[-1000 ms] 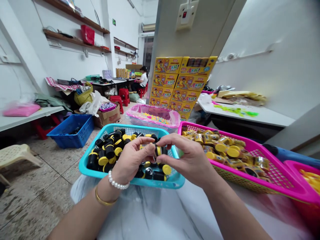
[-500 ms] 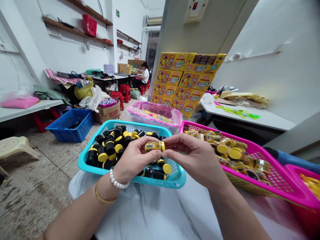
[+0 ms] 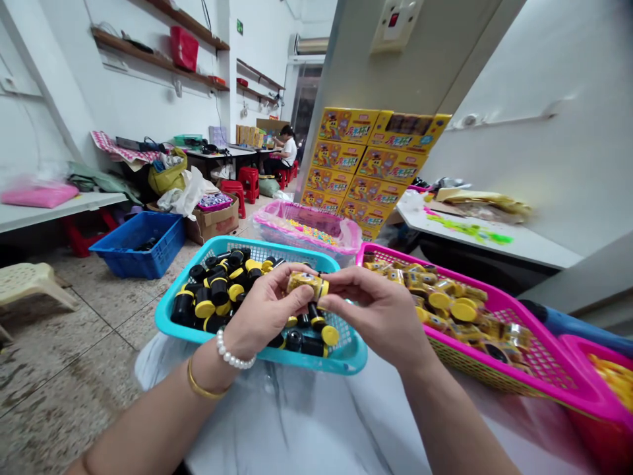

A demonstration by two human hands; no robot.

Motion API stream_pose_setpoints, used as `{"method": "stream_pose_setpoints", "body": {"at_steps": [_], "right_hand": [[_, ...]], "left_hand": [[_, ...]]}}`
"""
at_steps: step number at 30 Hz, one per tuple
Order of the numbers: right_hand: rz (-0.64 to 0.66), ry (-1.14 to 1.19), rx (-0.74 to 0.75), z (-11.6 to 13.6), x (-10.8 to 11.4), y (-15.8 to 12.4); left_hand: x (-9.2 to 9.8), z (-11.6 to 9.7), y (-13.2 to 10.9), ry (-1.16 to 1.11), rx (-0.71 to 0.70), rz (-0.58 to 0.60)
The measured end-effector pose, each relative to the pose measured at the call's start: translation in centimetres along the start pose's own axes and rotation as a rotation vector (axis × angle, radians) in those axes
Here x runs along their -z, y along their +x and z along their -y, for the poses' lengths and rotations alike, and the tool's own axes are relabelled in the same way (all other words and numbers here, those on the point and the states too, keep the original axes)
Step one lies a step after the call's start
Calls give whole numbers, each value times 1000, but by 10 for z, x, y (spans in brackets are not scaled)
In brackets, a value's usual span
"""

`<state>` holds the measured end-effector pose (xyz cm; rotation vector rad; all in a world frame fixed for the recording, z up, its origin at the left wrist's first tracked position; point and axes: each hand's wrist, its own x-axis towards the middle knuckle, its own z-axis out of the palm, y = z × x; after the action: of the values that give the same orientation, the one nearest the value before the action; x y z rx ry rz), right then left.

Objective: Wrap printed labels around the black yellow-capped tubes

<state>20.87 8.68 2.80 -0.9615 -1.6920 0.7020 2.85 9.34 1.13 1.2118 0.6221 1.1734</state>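
Observation:
A small yellow-wrapped bottle with a yellow cap (image 3: 307, 284) is held between both hands above the near side of a turquoise basket. My left hand (image 3: 270, 300) grips its body between thumb and fingers. At the capped end, my right hand (image 3: 378, 310) pinches it with thumb and fingertips. Below, the turquoise basket (image 3: 208, 335) holds many black bottles with yellow caps (image 3: 217, 290). To the right, a pink basket (image 3: 514, 303) contains yellow-wrapped bottles (image 3: 455, 307) like the held one.
Both baskets stand on a marble-patterned table (image 3: 316, 422). Behind them is a pink-rimmed tub (image 3: 267, 224) of small colourful pieces. Yellow printed boxes (image 3: 386, 165) are stacked by a pillar. A blue crate (image 3: 143, 254) sits on the floor at left. A person (image 3: 285, 150) sits far back.
The wrapped bottle has turned and tilted a little in my fingers, and my left thumb now lies across its body. The camera view has shifted slightly.

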Motion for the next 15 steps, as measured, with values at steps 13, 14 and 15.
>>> {"method": "stream_pose_setpoints", "body": {"at_steps": [13,14,15], "right_hand": [[236,527,-591,-3,-8,3],[209,484,-552,-3,-7,3],[168,438,-493,-3,-5,3]], "left_hand": [[-1,2,-2,101,44,25],[-1,4,-1,102,76,-5],[-1,6,0,106,100,-39]]}}
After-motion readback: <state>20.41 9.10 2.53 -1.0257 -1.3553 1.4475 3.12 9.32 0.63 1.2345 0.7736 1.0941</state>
